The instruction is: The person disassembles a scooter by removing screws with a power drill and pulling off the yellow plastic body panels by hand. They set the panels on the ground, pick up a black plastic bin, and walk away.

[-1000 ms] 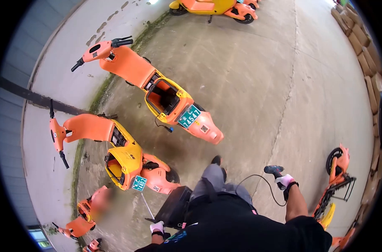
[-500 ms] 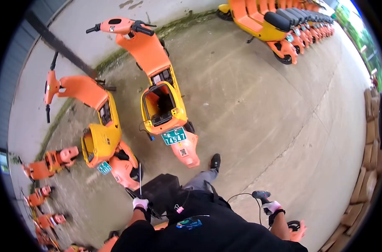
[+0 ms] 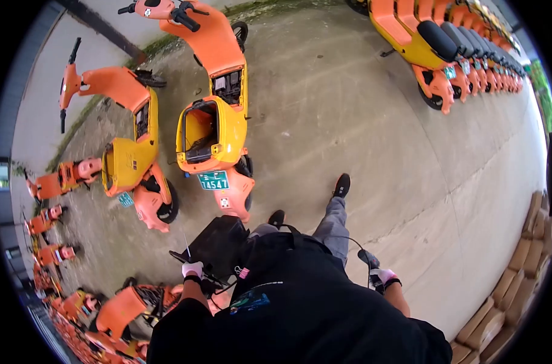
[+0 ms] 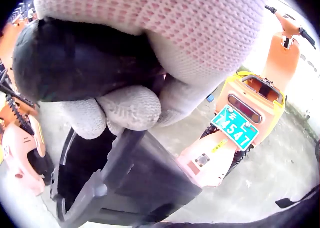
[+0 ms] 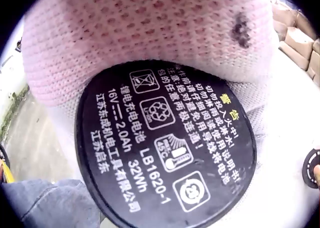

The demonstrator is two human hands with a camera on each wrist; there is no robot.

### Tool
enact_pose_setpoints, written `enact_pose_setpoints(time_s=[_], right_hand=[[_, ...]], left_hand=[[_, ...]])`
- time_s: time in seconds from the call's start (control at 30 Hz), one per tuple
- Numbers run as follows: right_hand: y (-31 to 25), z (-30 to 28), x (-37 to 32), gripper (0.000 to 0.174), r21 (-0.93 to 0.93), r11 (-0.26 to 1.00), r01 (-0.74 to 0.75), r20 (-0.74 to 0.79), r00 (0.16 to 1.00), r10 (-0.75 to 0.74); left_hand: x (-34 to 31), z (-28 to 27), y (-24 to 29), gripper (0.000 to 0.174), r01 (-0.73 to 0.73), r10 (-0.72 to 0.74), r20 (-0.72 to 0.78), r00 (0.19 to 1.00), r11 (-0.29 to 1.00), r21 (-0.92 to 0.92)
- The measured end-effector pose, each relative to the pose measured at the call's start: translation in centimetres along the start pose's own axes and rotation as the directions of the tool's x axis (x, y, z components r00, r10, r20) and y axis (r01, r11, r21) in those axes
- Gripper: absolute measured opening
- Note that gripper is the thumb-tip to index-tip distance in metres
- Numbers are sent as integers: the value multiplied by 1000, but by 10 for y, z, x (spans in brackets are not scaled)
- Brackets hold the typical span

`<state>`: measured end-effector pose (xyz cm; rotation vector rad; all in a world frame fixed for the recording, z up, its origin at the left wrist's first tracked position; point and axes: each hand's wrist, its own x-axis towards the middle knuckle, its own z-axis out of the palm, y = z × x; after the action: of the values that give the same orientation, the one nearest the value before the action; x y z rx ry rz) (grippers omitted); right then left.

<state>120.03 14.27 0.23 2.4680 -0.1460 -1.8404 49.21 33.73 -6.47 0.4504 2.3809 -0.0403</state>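
My gloved left hand (image 3: 193, 269) grips a screwdriver, whose thin shaft (image 3: 187, 246) points forward and whose thick black handle (image 4: 82, 62) fills the palm in the left wrist view. The same hand's curled fingers (image 4: 132, 107) are right at the rim of a black open-topped plastic box (image 3: 214, 244), which hangs at my left side. On the right, my gloved right hand (image 3: 383, 277) holds a cordless drill (image 3: 367, 259) by its grip. Its black battery pack (image 5: 167, 143), printed with white text, faces the right wrist camera.
Ahead stands an orange and yellow scooter (image 3: 212, 136) with its seat compartment uncovered; another scooter (image 3: 130, 158) is left of it. More scooters (image 3: 115, 309) crowd the lower left. A parked row (image 3: 437, 48) lines the far right, and brown packages (image 3: 500, 291) are stacked along the right edge.
My view has turned and I have stepped forward; the two near scooters shift up and left in view, and the far row shows more fully. Both hands keep their holds.
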Motion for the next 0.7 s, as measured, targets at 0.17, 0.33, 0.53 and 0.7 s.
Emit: enact_pose_setpoints(time_s=[0.17,0.33,0.53,0.7], right_hand=[[-97,-139,22,46,-304,946,116,-18,992,-127],[-171,-276,94,23,-292,917,272,60,962,-267],[-313,-360,100,24,-240,912,331,-63,933,-355],[-412,-358,59,24,-208,884,418,10,905,-425]], left_hand=[[-117,78,44,16,213,-209,39,977,958,-194],[-224,135,89,16,310,-318,-6,948,927,-213],[-280,210,81,15,299,-273,204,940,948,-106],[-298,284,99,24,167,-217,299,929,969,185]])
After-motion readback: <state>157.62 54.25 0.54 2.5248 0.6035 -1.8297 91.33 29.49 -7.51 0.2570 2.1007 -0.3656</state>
